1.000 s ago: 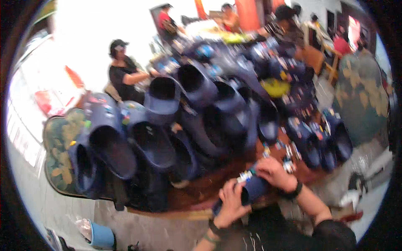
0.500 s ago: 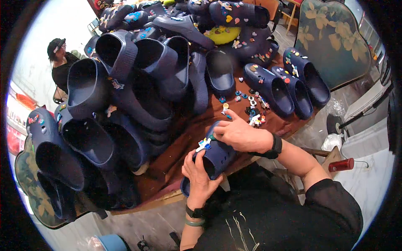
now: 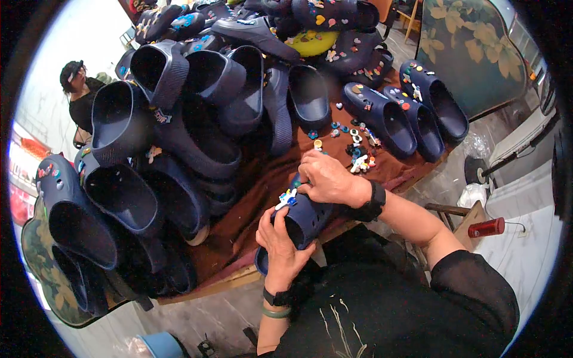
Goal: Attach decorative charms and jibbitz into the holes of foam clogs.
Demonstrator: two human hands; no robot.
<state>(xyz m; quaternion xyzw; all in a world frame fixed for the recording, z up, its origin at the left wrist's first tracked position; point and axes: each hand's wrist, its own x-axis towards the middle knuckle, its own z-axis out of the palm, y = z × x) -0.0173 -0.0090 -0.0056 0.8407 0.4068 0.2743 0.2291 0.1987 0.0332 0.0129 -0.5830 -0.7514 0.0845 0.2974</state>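
Held clog (image 3: 314, 213): a navy clog is sitting in the two hands, above the near edge of the desk (image 3: 230, 253).
Clog's long axis: it is running slantwise, from the heel at lower left to the toe at upper right.
Clog's toe: it is pointing away from the body and to the right, partly hiding under the right hand (image 3: 335, 181); the foot opening is facing the left hand (image 3: 277, 244).
Left-hand fingers: they are gripping the clog around its opening, the thumb spreading along the near side.
Right-hand fingers: they are curling closed over the toe; I cannot tell whether they are pinching anything.
White-and-blue charm (image 3: 286, 198): it is sitting on the clog's upper, just beside the left fingertips.
Loose charms (image 3: 360, 162): they are lying in a scatter on the brown cloth (image 3: 239, 230), beyond the right hand.
Three decorated clogs (image 3: 387, 113): they are resting side by side to the right of the charms, toes pointing away.
Clog heap (image 3: 122, 194): it is covering the desk's left side.
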